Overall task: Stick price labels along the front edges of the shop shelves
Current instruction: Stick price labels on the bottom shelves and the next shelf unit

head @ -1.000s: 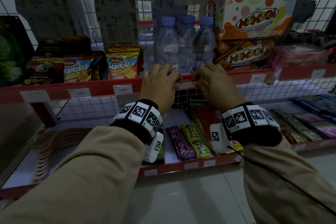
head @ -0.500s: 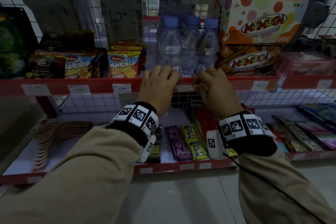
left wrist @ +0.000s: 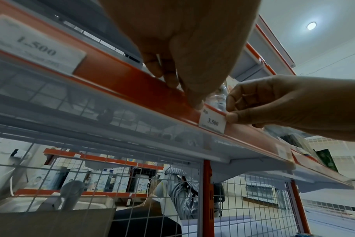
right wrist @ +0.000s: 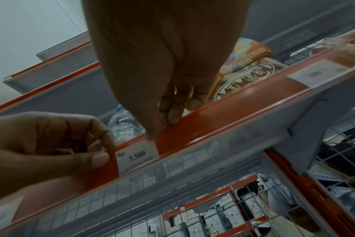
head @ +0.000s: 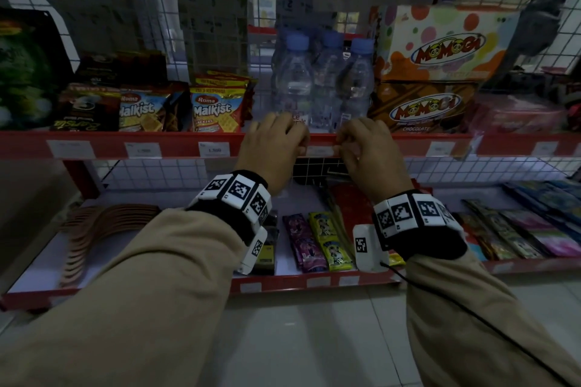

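Both hands work one white price label [right wrist: 137, 158] marked 3.500 on the red shelf edge [head: 176, 144]. The left hand [head: 273, 148] curls beside the label's left end, thumb on the edge — gripping nothing. The right hand [head: 366, 151] pinches its right end.

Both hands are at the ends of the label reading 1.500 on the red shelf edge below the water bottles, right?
Not quite: the label between the left hand and right hand reads 3.500, as the right wrist view shows. It does sit on the red shelf edge below the water bottles.
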A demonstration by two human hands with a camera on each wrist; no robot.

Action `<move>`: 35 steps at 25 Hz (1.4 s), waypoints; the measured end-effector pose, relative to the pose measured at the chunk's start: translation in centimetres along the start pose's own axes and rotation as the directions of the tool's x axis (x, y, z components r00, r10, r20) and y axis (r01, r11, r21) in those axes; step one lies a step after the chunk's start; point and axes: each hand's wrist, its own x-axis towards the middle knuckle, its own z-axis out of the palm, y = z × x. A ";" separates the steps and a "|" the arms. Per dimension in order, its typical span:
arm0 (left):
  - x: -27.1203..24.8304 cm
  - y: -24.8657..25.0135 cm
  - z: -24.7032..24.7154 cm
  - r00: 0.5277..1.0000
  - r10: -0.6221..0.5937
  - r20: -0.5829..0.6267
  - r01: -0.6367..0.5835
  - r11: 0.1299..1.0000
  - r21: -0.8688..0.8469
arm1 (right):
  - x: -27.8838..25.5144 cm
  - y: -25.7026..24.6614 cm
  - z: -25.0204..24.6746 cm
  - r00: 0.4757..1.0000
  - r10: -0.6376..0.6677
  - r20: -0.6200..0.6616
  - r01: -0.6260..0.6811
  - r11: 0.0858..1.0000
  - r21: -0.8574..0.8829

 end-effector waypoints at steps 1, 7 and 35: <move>0.1 -0.1 -0.1 1.000 -0.002 -0.002 0.001 1.000 -0.019 | 0.0 -0.1 0.0 1.000 0.000 -0.013 0.000 1.000 -0.019; 0.2 -0.6 0.1 0.999 0.037 -0.004 -0.037 0.998 0.050 | -0.4 -0.8 -0.4 0.993 0.021 -0.114 -0.038 0.988 -0.150; 5.7 12.6 4.7 0.986 0.157 -0.056 -0.150 0.983 0.101 | -5.8 13.3 -4.7 0.982 0.087 -0.166 -0.131 0.952 -0.278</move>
